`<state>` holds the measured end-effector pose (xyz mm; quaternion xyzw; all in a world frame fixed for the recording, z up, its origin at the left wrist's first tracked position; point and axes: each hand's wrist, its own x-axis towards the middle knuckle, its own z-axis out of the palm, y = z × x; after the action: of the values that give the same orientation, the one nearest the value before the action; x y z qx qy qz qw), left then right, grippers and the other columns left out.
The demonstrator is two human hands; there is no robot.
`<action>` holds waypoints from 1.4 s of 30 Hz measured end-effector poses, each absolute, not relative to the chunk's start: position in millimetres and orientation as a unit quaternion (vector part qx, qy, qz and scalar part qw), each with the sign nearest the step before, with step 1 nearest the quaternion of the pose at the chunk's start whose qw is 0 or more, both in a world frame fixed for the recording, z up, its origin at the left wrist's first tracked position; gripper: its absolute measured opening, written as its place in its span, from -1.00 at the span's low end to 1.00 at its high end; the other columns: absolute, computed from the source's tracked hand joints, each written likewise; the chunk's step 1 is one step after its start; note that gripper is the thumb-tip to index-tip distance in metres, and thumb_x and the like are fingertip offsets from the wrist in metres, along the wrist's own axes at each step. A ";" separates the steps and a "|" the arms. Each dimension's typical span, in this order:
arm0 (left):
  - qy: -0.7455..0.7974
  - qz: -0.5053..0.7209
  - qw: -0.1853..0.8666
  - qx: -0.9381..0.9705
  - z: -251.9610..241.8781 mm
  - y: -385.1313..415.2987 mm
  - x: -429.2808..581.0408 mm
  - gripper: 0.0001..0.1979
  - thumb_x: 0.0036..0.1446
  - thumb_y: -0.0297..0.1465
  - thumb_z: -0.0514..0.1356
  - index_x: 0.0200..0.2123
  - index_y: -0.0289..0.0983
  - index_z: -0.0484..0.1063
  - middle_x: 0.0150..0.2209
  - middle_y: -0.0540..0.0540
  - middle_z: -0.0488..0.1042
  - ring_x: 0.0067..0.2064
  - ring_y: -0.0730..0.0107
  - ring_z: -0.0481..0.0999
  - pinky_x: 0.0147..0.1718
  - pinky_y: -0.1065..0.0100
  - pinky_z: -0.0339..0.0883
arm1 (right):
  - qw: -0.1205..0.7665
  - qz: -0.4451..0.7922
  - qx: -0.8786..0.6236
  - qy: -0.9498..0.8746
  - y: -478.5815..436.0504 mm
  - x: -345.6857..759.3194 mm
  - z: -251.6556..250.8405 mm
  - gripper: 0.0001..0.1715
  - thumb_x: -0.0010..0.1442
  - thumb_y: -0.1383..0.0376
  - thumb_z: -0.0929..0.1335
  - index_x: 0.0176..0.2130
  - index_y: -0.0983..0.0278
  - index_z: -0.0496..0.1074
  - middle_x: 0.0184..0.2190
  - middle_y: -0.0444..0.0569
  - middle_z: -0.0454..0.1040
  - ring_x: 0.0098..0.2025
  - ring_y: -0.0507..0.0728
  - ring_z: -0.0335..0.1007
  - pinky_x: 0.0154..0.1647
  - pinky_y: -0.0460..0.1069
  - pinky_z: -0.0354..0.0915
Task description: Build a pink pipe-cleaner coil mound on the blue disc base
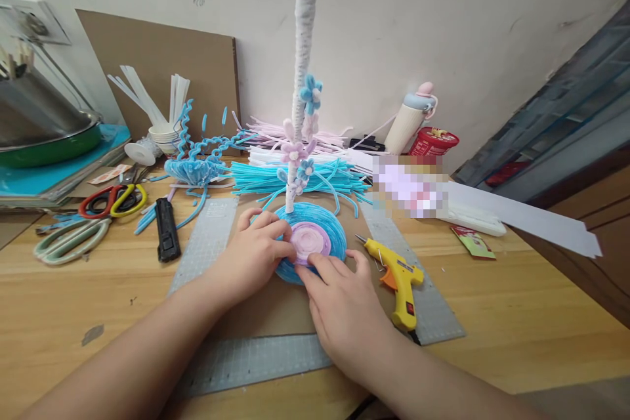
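A round coiled blue base with a pink and white spiral disc on it lies on brown cardboard. From its back edge rises a white wrapped post with blue and pink fuzzy flowers. My left hand rests on the base's left side, fingers curled, thumb and fingertips at the disc's left edge. My right hand lies over the front right, fingers spread, fingertips touching the disc's lower edge and the blue coil.
A yellow glue gun lies right of the base. Left are a black cutter, scissors and a blue coiled piece. Behind are blue pipe cleaners, a bottle and a paper cup.
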<state>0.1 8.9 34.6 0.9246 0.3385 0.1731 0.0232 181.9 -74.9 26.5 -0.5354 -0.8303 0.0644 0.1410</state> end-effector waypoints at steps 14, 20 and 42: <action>0.358 0.195 0.012 0.913 34.8 6.3 3.3 -0.67 0.13 -0.58 0.13 -0.47 -0.05 0.55 -0.29 0.05 0.49 -0.12 0.33 0.35 0.08 0.06 -0.08 | 0.154 0.040 -0.509 -0.846 -76.0 186.8 20.8 -0.47 0.19 0.42 0.26 0.16 0.26 0.31 -0.03 0.04 0.47 -0.07 0.20 0.33 0.12 0.24 -0.13; 0.409 0.185 0.000 0.894 35.7 4.1 5.6 -0.82 0.13 -0.51 0.17 -0.43 -0.14 0.49 -0.30 0.04 0.48 -0.11 0.26 0.35 0.03 0.06 -0.02 | 0.126 0.020 -0.499 -0.857 -72.8 182.2 22.8 -0.50 0.20 0.41 0.25 0.13 0.31 0.32 -0.12 0.02 0.48 -0.11 0.21 0.30 0.10 0.25 -0.13; 0.451 0.100 -0.101 0.881 37.1 -22.8 14.9 -0.83 0.14 -0.51 0.15 -0.44 -0.21 0.50 -0.37 -0.08 0.46 -0.17 0.11 0.38 -0.08 0.05 0.14 | 0.131 0.016 -0.483 -0.865 -71.7 184.5 21.0 -0.51 0.21 0.40 0.24 0.13 0.32 0.31 -0.10 0.06 0.48 -0.05 0.24 0.27 0.13 0.27 -0.13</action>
<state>14.9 -22.8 37.1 0.8810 0.4513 0.1000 -0.1012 184.5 -71.7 21.0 -0.4835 -0.8653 0.0157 0.1314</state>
